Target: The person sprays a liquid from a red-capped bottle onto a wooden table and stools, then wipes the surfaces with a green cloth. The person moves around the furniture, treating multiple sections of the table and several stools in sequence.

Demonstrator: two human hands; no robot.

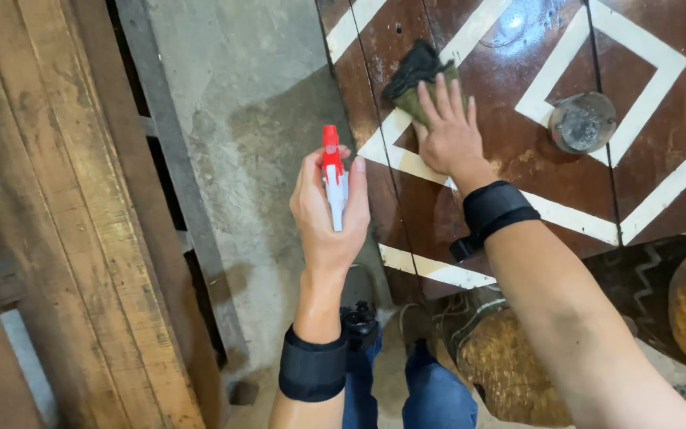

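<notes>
The scene is seen through a single camera worn on the head, so no second view is given and no part is shared. The view is aimed steeply downward and forward, from just above the person's own arms. The left hand and the right hand are caught close to the lens, near the middle of the frame. A brown painted door is faced at short range on the right, a concrete wall is met centrally, and wooden planks are taken in along the left edge. The knees are glimpsed at the bottom.

A rustic home: rough concrete wall, weathered plank door.
</notes>
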